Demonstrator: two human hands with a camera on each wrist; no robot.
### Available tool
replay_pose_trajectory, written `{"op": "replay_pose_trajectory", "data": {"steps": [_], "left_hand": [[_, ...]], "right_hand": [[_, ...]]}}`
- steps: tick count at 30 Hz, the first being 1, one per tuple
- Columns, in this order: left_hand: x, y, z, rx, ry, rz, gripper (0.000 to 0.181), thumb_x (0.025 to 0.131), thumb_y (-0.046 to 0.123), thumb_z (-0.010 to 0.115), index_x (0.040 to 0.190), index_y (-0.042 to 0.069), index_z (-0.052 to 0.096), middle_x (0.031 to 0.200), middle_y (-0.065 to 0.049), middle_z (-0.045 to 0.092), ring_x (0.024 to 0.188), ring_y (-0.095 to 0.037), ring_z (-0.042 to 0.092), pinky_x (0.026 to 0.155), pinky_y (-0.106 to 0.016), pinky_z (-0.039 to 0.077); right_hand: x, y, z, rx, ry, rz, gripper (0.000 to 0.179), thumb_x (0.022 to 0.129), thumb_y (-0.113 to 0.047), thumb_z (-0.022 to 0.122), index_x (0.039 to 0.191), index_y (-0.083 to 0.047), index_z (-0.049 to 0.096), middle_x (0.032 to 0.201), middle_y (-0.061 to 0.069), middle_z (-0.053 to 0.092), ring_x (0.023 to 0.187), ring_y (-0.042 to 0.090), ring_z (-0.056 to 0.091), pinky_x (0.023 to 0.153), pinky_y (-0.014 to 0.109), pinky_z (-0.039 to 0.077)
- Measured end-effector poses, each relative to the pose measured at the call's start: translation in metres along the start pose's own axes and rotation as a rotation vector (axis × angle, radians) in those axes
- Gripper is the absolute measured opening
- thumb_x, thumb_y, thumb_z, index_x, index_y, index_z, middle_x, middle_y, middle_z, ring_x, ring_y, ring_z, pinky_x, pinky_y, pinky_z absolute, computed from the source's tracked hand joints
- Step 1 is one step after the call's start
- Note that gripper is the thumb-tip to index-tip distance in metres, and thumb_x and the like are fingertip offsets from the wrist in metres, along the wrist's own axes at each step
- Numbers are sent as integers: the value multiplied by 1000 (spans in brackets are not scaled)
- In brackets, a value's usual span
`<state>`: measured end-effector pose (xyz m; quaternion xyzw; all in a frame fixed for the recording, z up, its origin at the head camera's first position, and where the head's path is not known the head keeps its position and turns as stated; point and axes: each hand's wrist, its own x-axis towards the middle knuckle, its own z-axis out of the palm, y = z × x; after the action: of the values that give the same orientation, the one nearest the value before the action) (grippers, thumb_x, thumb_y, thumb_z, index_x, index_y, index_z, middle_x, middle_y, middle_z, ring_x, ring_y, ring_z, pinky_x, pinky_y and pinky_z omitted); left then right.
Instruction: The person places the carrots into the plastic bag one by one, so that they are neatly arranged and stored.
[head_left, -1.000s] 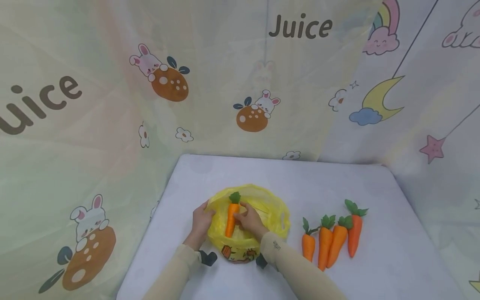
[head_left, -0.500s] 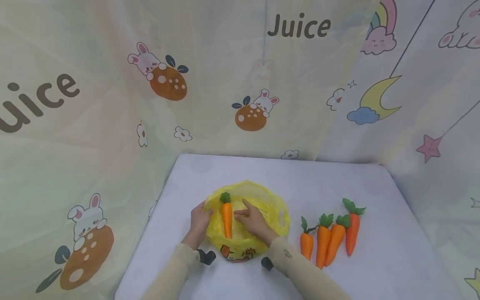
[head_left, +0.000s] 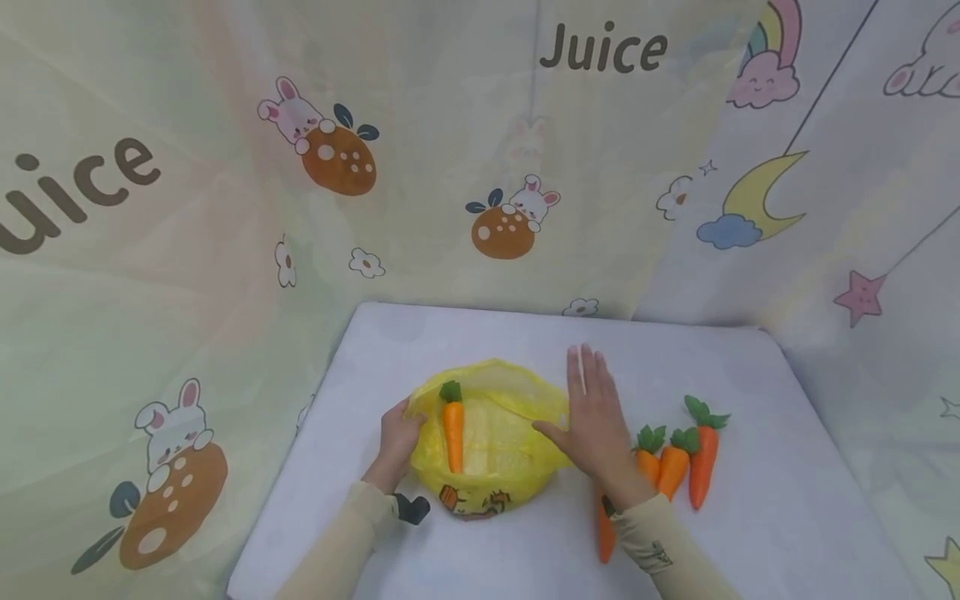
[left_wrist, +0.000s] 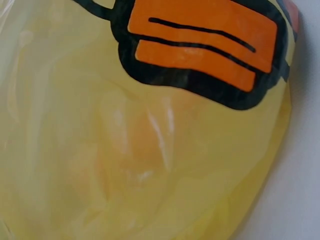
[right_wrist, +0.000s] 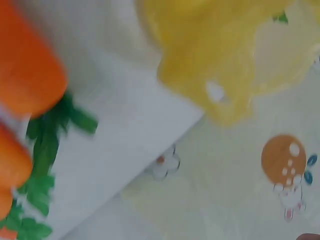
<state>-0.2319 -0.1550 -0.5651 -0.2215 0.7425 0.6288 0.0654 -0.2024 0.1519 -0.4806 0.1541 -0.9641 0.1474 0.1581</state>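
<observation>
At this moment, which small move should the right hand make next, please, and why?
Probably the right hand should reach for one of the loose carrots: it is open and holds nothing, and they lie close by. The left hand grips the yellow bag, whose mouth is open, with one carrot visible inside.

A pale white table [head_left: 795,517] with rounded far corners fills the lower middle of the frame, running off its bottom edge. Left of its middle sits a yellow plastic bag [head_left: 528,490], mouth gaping upward, and over on the right three orange carrots [head_left: 705,471] lie side by side, leafy ends toward the top; a fourth carrot [head_left: 606,537], partly covered, shows lower and to their left.
</observation>
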Motion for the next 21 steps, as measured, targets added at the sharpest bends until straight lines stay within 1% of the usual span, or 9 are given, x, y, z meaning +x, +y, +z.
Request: {"op": "replay_pose_trajectory", "data": {"steps": [2,4,7,10,12,15,17,18,21], "left_hand": [[-1,1,0,3,0,-6,58,98,4,50,154,1,37,158,-19,38,141,-38,39,115,-53,35],[-1,2,-1,6,-2,-5,58,99,5,50,155,1,36,158,-19,38,141,-38,39,115,-53,35],[-2,2,-1,17,0,1,57,99,5,50,154,1,37,157,-19,39,141,-38,39,114,-53,36],[-3,1,-1,34,-4,8,57,100,5,49,154,0,36,156,-21,40,140,-39,40,114,-53,37],[-4,0,-2,37,-5,7,57,99,5,49,154,0,36,155,-21,40,140,-39,40,113,-54,37],[-3,-1,-1,37,-6,6,57,100,5,49,155,0,36,155,-21,40,140,-40,40,113,-54,37],[-2,-3,-1,35,-5,6,57,99,5,49,155,0,36,156,-21,40,140,-40,40,113,-54,37],[-2,-3,-1,35,-4,6,57,99,5,49,154,0,36,156,-21,40,140,-39,40,113,-54,37],[-2,-2,-2,38,2,4,57,99,5,49,154,0,37,155,-20,40,140,-39,41,113,-54,37]], "right_hand": [[-5,10,-11,-33,20,41,136,69,-51,89,160,2,3,166,26,6,151,45,8,120,59,17],[-12,20,-19,-40,19,91,140,67,-51,91,160,3,1,166,26,3,151,46,7,119,61,18],[-25,31,-26,-3,-28,196,141,67,-49,92,159,5,-1,166,28,2,150,47,9,116,63,22],[-37,39,-27,67,-136,326,140,70,-51,89,157,8,-2,162,33,8,145,51,19,112,66,29],[-45,43,-23,123,-231,414,143,68,-61,86,156,11,0,159,37,13,141,54,26,108,67,33],[-56,47,-16,182,-369,524,147,65,-74,80,154,15,4,154,42,18,137,58,29,107,69,33],[-63,50,-13,203,-434,559,149,62,-80,76,153,18,9,153,44,20,137,58,28,109,68,32],[-66,50,-12,208,-454,573,147,62,-80,76,151,19,13,151,44,25,135,57,31,108,68,33],[-72,54,-7,216,-478,588,138,62,-79,77,146,19,28,141,41,43,125,52,46,102,65,42]]}}
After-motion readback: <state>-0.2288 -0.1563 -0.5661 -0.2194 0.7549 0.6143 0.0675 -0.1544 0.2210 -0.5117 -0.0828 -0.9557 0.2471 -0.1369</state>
